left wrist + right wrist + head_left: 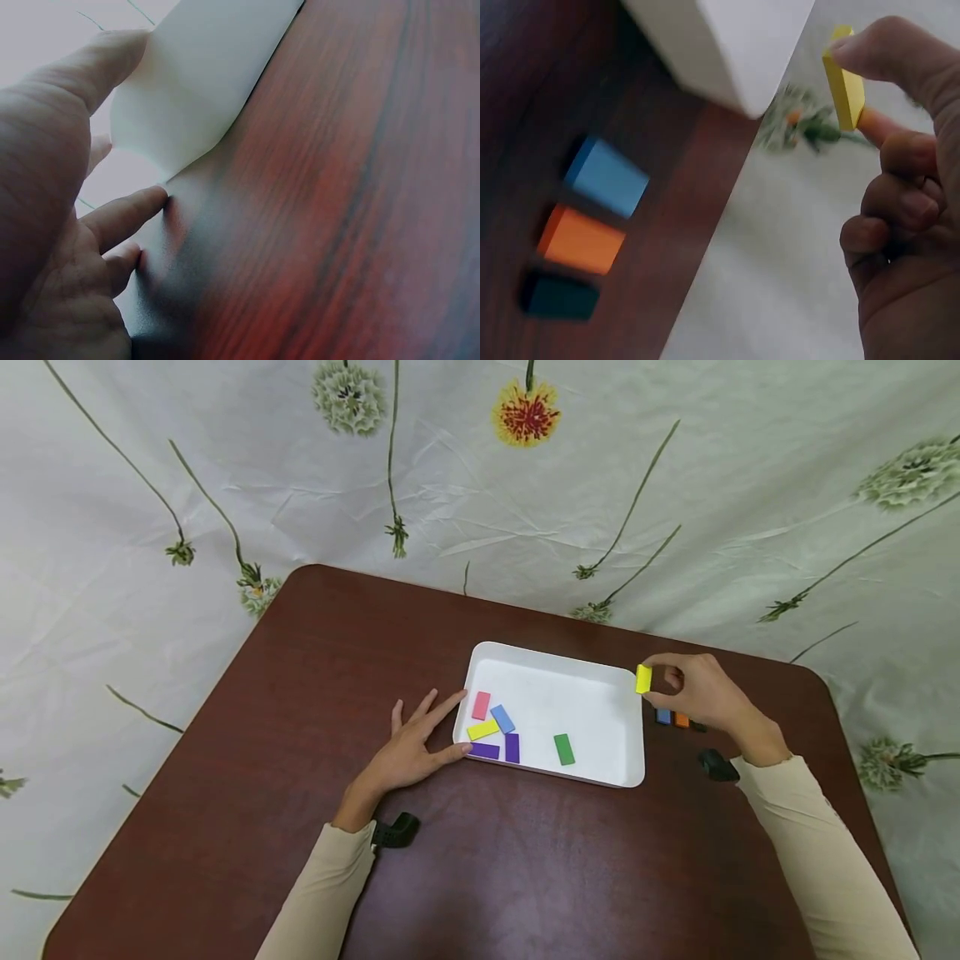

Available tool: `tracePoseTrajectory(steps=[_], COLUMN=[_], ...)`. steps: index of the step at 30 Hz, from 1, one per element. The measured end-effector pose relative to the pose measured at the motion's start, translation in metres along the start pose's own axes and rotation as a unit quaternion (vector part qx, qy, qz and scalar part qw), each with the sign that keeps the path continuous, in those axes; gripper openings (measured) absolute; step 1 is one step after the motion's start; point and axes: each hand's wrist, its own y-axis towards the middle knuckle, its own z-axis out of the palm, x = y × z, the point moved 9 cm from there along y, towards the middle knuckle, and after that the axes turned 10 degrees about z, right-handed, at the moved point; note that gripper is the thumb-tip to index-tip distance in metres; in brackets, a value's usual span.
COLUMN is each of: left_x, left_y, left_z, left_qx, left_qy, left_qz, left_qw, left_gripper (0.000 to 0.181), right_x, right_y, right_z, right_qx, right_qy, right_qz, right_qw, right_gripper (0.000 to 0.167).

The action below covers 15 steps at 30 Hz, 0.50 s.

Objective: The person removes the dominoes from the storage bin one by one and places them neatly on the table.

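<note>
My right hand [701, 689] pinches a yellow block [643, 679] between thumb and index finger. It holds the block up by the right rim of the white tray [600, 667]. The right wrist view shows the same yellow block [846, 86] standing between the fingertips, the other fingers curled. At the tray's left end, my left hand [416, 750] touches the rim with spread, mostly straight fingers, its thumb at the near corner. Inside the tray lie a pink block [481, 706], a blue block [502, 718], another yellow block [483, 730], two purple blocks [512, 748] and a green block [565, 749].
Right of the tray, a blue block [607, 176], an orange block [583, 240] and a dark green block [561, 296] stand in a row on the brown table [480, 843], beneath my right hand. A flowered cloth [450, 460] hangs behind the table.
</note>
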Motion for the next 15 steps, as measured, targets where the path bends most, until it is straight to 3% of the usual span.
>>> tracePoseTrajectory(steps=[15], left_x=[-0.004], left_y=[0.000], left_z=[-0.002], left_qx=[-0.004], left_qy=[0.001], left_qz=[0.003], left_qw=[1.0000], left_gripper=[0.081], right_x=[-0.093], right_y=[-0.047], right_z=[-0.010], right_qx=[-0.014], right_qy=[-0.028], right_qz=[0.034], right_qw=[0.9989], right_gripper=[0.036])
